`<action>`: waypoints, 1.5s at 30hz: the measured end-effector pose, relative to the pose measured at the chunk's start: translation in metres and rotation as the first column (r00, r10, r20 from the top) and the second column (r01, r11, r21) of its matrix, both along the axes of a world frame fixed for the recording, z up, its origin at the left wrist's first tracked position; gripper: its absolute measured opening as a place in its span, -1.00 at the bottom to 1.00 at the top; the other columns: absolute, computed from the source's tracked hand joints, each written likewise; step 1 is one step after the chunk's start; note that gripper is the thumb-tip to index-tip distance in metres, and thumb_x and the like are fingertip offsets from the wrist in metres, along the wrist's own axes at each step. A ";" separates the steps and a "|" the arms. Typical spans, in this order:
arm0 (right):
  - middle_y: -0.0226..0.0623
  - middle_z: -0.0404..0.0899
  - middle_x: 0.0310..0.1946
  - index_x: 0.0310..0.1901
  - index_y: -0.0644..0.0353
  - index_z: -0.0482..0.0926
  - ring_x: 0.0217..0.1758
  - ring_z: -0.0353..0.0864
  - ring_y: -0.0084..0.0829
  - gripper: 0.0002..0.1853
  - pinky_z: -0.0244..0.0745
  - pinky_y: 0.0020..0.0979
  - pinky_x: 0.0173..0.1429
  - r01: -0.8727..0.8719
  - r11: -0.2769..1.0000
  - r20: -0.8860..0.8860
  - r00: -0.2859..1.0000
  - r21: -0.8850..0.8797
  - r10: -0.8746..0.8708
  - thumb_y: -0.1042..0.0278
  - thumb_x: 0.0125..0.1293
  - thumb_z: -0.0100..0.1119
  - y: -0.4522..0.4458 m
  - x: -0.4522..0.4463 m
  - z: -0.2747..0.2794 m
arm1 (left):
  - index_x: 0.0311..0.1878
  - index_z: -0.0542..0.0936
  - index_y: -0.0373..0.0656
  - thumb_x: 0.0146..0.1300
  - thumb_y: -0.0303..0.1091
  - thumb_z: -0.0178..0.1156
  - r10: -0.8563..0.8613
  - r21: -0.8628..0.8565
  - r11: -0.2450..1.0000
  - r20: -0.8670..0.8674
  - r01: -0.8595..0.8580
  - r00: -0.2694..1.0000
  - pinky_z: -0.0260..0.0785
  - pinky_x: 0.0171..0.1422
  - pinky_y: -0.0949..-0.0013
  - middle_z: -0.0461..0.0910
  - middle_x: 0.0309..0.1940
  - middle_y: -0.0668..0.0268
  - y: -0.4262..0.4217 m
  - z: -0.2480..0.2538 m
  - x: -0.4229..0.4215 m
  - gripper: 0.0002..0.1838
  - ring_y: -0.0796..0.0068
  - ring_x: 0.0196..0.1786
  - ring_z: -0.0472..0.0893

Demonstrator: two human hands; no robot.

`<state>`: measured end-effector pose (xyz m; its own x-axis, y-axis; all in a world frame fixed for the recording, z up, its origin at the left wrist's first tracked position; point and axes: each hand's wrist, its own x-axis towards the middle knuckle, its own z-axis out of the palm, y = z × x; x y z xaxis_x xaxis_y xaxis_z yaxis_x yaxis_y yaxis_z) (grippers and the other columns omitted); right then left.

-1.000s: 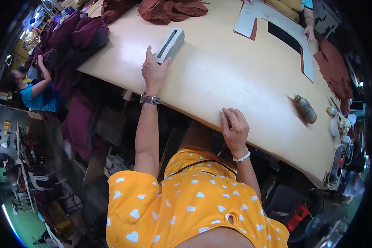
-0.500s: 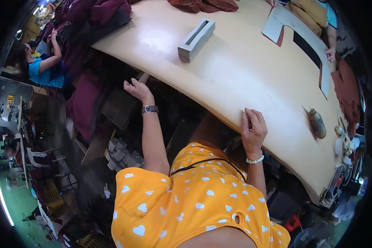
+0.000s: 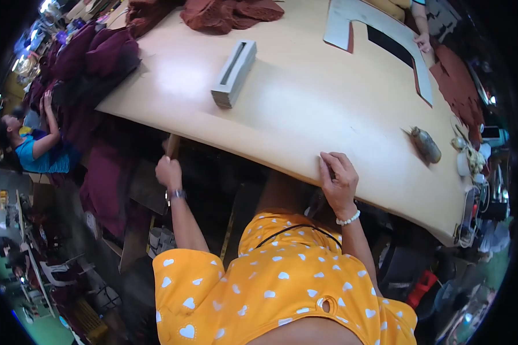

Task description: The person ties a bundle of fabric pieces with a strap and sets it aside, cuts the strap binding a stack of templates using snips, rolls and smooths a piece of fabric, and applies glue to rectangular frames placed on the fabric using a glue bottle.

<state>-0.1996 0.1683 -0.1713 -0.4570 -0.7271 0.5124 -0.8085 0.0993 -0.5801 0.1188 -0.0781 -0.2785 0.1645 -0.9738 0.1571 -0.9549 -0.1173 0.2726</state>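
My left hand is closed beneath the table's near edge, by a wooden strip that comes down from under the tabletop. What its fingers hold, if anything, is hidden. Resting on the edge of the large pale table, my right hand has loosely bent fingers, thumb apart, with nothing in it. Beyond my hands stands a long stack of grey slotted pieces. A small brownish bottle-like object lies on the tabletop to the right.
A large U-shaped panel lies at the far right, where another person's hand touches it. Rust-coloured cloth is heaped at the back. Maroon cloth hangs at the left, near a person in blue. A red object is below right.
My left hand has moved left and down in the view, from fingers apart to closed beside the wooden strip. My right hand stays at the table edge. The view has turned.
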 end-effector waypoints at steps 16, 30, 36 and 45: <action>-0.24 0.48 -0.07 0.10 0.31 0.27 -0.06 0.49 -0.56 -0.68 0.42 -0.50 0.05 0.142 0.925 0.851 0.460 -0.352 0.253 0.49 0.33 -0.02 0.038 -0.011 0.056 | 0.10 0.46 -0.30 -0.19 -0.11 0.43 -0.954 -0.512 0.245 -0.277 0.824 0.112 0.31 0.12 0.13 0.48 0.01 0.03 0.194 0.166 -0.193 -0.25 0.04 0.03 0.48; -0.13 0.54 -0.20 -0.03 0.36 0.49 -0.11 0.51 -0.40 -0.60 0.42 -0.39 -0.03 0.140 0.988 0.291 0.950 -0.064 -0.116 0.32 0.14 0.26 0.058 -0.019 0.055 | -0.04 0.53 -0.25 0.36 -0.24 0.02 0.440 -0.056 0.498 -0.843 0.865 -0.308 0.42 -0.07 0.52 0.61 -0.19 0.34 0.197 0.150 -0.255 -0.71 0.62 -0.19 0.58; -0.44 0.57 -0.35 -0.20 0.35 0.54 -0.31 0.43 -0.72 -0.86 0.38 -0.60 -0.23 0.307 0.924 0.793 0.610 -0.230 -0.005 0.49 0.32 0.01 0.074 -0.054 0.054 | -0.05 0.53 -0.27 0.35 -0.30 0.03 0.148 -0.046 0.693 -0.967 0.719 -0.205 0.38 -0.08 0.54 0.60 -0.23 0.36 0.180 0.154 -0.238 -0.75 0.66 -0.23 0.54; -0.32 0.60 -0.25 -0.01 0.38 0.44 -0.30 0.50 -0.64 -0.74 0.43 -0.56 -0.18 0.395 0.899 0.869 0.493 -0.190 -0.033 0.48 0.29 0.06 0.112 -0.106 0.030 | 0.09 0.40 -0.32 0.26 -0.40 0.12 -0.183 0.013 0.502 -0.976 0.865 0.121 0.33 -0.11 0.56 0.58 -0.21 0.28 0.153 0.127 -0.248 -0.64 0.63 -0.22 0.49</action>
<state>-0.3054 0.2806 -0.1416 -0.9099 -0.4141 -0.0254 0.0904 -0.1381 -0.9863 -0.1297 0.0751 -0.1516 -0.7460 -0.6513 -0.1387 -0.0839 -0.1147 0.9899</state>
